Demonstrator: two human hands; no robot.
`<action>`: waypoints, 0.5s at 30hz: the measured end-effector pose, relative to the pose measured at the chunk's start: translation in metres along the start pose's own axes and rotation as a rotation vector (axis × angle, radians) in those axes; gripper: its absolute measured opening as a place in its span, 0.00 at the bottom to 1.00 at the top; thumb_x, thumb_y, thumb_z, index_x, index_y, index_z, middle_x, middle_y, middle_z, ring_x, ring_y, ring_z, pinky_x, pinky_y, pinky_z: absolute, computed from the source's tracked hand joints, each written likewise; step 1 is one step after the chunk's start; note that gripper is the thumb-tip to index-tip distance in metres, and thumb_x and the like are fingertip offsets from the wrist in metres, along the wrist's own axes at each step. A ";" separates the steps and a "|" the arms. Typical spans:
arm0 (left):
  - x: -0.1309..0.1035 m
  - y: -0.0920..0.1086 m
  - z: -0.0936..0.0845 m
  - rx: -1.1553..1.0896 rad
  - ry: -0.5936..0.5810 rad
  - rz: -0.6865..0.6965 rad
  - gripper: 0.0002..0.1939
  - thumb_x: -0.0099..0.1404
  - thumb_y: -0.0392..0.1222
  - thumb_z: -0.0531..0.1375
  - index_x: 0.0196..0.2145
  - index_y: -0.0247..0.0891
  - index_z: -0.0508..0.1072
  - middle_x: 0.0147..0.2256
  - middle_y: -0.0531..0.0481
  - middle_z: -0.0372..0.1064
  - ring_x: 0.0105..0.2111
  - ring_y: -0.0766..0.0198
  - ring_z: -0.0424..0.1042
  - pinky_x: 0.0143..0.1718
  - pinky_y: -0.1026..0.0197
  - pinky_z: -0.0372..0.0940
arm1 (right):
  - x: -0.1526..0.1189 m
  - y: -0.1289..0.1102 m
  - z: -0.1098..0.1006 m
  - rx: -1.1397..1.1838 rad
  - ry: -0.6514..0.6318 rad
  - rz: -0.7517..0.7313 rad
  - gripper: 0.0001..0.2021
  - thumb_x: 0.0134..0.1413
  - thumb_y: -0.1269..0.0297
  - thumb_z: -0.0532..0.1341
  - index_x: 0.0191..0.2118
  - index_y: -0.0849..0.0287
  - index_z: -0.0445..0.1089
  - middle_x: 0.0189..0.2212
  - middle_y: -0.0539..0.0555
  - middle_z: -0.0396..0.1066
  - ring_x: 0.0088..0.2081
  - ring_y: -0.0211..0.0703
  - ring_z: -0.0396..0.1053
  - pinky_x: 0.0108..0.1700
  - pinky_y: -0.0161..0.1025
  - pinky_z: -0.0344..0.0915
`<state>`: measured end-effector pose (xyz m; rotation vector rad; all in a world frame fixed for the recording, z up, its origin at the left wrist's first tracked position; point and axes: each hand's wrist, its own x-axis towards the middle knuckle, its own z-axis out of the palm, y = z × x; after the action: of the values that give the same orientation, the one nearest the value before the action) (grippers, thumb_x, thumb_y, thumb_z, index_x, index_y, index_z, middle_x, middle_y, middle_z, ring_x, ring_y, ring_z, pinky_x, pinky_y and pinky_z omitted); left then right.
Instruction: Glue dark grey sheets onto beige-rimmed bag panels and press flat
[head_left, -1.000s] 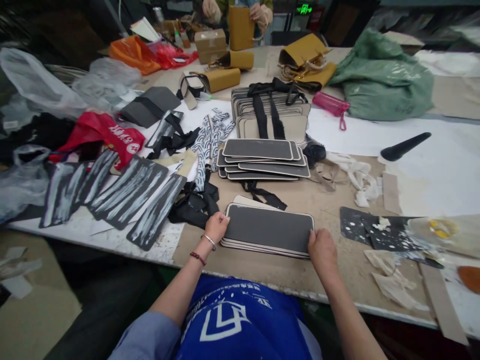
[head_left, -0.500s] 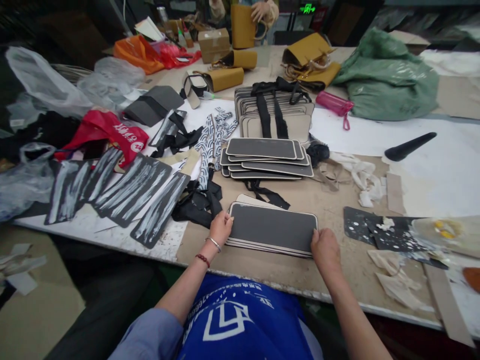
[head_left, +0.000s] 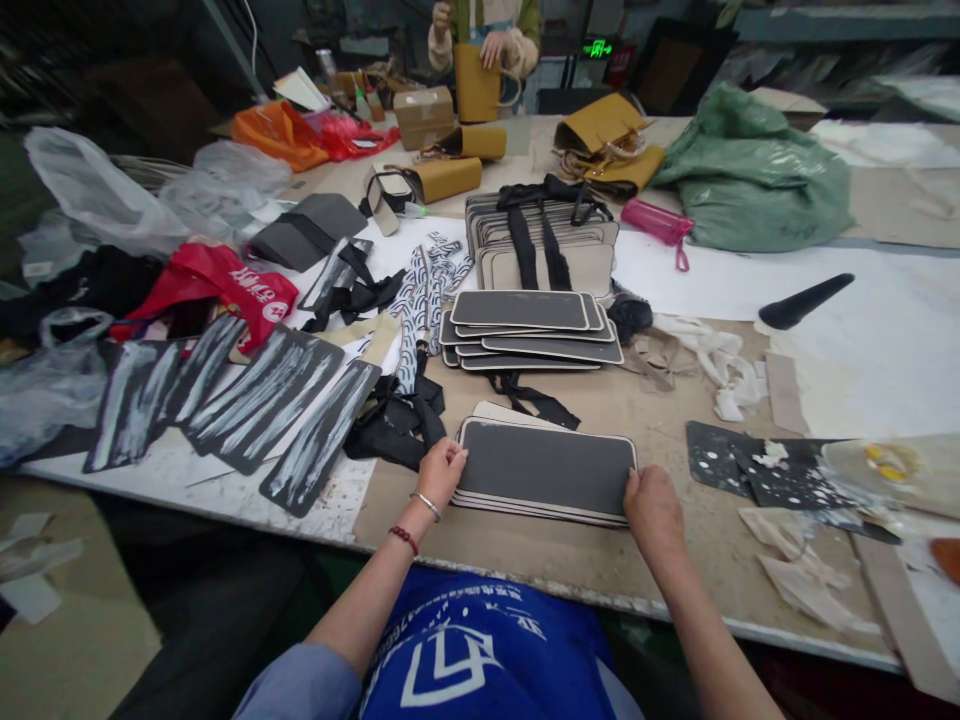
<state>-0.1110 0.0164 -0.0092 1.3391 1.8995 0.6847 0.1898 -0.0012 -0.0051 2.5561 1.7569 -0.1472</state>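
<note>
A dark grey rounded rectangular panel (head_left: 546,462) with a pale edge lies on top of a small stack of similar panels near the table's front edge. My left hand (head_left: 442,468) pinches its left end, thumb and fingers closed on it. At the opposite end, my right hand (head_left: 655,502) grips the right edge, its fingers mostly hidden. Just behind is a second, uneven stack of grey panels (head_left: 525,310). Beyond that stands a row of beige panels (head_left: 544,250) with black straps draped over it.
White-streaked dark panels (head_left: 262,390) lie at the left. Glue-spotted dark boards (head_left: 780,465) and a black pointed tool (head_left: 806,302) are at the right. Across the table, a person's hand (head_left: 493,48) holds a mustard-yellow bag (head_left: 475,88). A green sack (head_left: 757,175) sits at the back right.
The camera view has tilted up slightly, so the scene sits a little lower. Both hands keep their places at the panel's ends.
</note>
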 end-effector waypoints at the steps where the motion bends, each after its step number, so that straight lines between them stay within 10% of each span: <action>1: 0.000 -0.001 0.000 -0.002 0.000 -0.001 0.06 0.55 0.39 0.54 0.21 0.38 0.62 0.19 0.57 0.60 0.22 0.69 0.62 0.27 0.67 0.56 | 0.000 0.000 0.000 0.000 0.003 -0.003 0.09 0.59 0.65 0.48 0.34 0.64 0.60 0.30 0.57 0.65 0.31 0.42 0.64 0.30 0.35 0.53; 9: -0.007 0.002 -0.002 0.053 0.020 -0.018 0.11 0.54 0.40 0.55 0.36 0.39 0.59 0.19 0.60 0.57 0.21 0.67 0.63 0.26 0.65 0.59 | -0.003 -0.004 -0.003 0.007 0.018 0.017 0.09 0.59 0.65 0.49 0.34 0.64 0.61 0.30 0.58 0.65 0.30 0.41 0.64 0.28 0.35 0.53; 15: -0.019 0.024 0.007 0.549 0.186 0.387 0.17 0.59 0.36 0.50 0.47 0.34 0.63 0.43 0.38 0.64 0.46 0.51 0.63 0.47 0.50 0.58 | -0.005 -0.007 -0.003 0.043 0.041 0.050 0.08 0.59 0.65 0.49 0.34 0.64 0.61 0.31 0.57 0.65 0.31 0.40 0.64 0.29 0.35 0.53</action>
<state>-0.0873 0.0064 0.0088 2.0886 2.0853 0.4961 0.1816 -0.0032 -0.0018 2.6494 1.7207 -0.1335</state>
